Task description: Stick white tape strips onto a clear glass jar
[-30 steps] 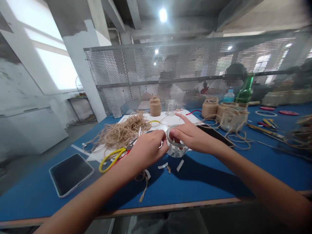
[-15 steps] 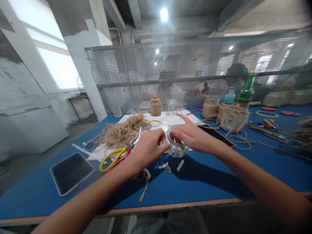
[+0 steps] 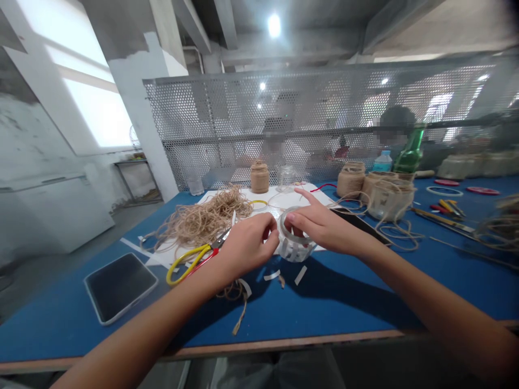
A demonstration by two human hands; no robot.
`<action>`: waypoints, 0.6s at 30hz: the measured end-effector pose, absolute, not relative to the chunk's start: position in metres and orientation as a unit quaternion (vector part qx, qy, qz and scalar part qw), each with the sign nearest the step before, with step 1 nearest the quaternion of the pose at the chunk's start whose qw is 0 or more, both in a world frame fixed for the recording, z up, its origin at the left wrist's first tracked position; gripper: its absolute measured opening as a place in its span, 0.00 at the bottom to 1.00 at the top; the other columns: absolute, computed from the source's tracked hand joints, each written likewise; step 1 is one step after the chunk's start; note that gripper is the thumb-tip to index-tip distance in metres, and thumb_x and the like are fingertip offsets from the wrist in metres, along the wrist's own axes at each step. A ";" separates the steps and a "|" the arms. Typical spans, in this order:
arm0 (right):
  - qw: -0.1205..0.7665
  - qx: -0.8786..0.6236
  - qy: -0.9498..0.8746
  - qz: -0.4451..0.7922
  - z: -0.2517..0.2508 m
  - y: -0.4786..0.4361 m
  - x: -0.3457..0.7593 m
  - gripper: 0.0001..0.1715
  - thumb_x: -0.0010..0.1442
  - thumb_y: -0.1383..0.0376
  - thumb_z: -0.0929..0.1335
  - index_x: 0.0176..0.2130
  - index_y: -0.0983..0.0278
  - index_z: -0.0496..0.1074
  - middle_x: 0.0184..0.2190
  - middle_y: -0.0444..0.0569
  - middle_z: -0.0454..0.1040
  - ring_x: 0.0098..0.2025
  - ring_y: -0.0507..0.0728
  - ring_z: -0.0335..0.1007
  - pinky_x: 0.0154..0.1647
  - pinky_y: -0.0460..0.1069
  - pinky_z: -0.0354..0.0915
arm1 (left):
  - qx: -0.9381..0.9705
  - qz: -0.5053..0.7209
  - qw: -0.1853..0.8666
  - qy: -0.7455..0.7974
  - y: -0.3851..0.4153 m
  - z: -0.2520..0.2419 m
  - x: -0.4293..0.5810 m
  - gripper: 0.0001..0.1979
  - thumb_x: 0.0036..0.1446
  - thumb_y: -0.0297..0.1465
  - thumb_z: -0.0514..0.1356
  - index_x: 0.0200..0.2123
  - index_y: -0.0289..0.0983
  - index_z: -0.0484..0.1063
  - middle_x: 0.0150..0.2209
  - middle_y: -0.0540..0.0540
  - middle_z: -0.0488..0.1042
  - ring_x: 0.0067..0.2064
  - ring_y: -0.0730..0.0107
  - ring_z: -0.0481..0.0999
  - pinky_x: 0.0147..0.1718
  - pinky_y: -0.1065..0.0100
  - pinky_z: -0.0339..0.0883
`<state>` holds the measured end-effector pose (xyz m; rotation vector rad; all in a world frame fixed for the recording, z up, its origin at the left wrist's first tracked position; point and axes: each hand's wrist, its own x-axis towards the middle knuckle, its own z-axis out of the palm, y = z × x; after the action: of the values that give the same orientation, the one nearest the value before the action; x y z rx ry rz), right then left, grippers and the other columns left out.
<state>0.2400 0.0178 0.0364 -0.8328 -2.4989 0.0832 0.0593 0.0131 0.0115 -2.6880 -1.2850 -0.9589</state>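
Observation:
Both my hands hold a transparent plastic container [image 3: 295, 246] cut into white-edged strips below its round rim. My left hand [image 3: 245, 247] grips its left side. My right hand [image 3: 324, 226] holds the rim from the right, with the index finger stretched away towards the far side. Part of the container is hidden by my fingers. Left of my left hand lie yellow-handled scissors [image 3: 195, 263] on a white sheet [image 3: 284, 199], beside a loose heap of jute twine [image 3: 206, 220]. Small white plastic offcuts [image 3: 272, 275] lie on the blue table below my hands.
Twine-wrapped jars [image 3: 390, 200] stand at the far right of the blue table [image 3: 344, 297], near a green bottle [image 3: 409, 156]. A dark tablet [image 3: 119, 286] lies at the left. A perforated metal screen [image 3: 284, 124] stands behind the table, with people beyond it.
My left hand has shifted up onto the container's left side. The container has turned slightly, its round opening now showing more. The view has drifted slightly.

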 end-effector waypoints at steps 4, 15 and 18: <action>0.250 -0.301 -0.920 0.031 0.037 0.018 0.240 0.23 0.64 0.66 0.50 0.21 0.63 0.59 0.18 0.38 0.65 0.27 0.48 0.64 0.63 0.54 0.29 | -0.844 -0.328 -0.021 -0.424 0.014 0.012 0.062 0.05 0.51 0.30 0.51 0.24 0.36 0.60 0.22 0.52 0.64 0.24 0.75 0.60 0.24 0.72 0.50; 0.251 -0.310 -0.915 0.051 0.037 0.021 0.242 0.24 0.64 0.64 0.50 0.23 0.63 0.62 0.19 0.38 0.66 0.29 0.49 0.65 0.62 0.55 0.31 | -0.835 -0.292 0.010 -0.466 0.020 0.011 0.054 0.02 0.48 0.29 0.52 0.26 0.37 0.62 0.26 0.51 0.66 0.27 0.72 0.63 0.26 0.71 0.53; 0.253 -0.315 -0.913 0.057 0.038 0.023 0.243 0.25 0.64 0.63 0.50 0.22 0.63 0.62 0.20 0.39 0.67 0.31 0.50 0.66 0.63 0.55 0.32 | -0.853 -0.332 0.083 -0.393 0.015 0.011 0.054 0.06 0.49 0.26 0.50 0.32 0.37 0.65 0.32 0.47 0.66 0.35 0.69 0.64 0.32 0.69 0.58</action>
<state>0.2434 0.0228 0.0376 -0.8572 -2.4813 0.1557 0.0540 0.0147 0.0107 -2.5476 -1.1743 -0.9896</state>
